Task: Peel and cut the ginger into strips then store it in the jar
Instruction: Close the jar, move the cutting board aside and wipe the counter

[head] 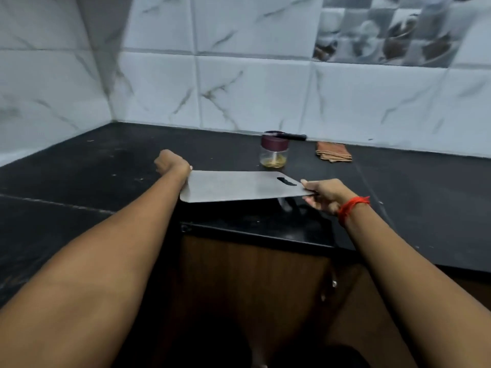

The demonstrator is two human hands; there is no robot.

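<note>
As both reach forward, left hand (pixel 171 163) and right hand (pixel 322 195) grip the board (pixel 239 185).

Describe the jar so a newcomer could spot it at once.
On the black countertop, look toward the tiled back wall, just beyond the grey cutting board. The jar stands there, left of a folded brown cloth: small, clear, maroon lid, yellowish strips inside.

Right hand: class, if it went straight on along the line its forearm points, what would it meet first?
Probably the jar, which stands on the counter just beyond the cutting board that the right hand holds. Depth is unclear, so it might pass beside it.
</note>
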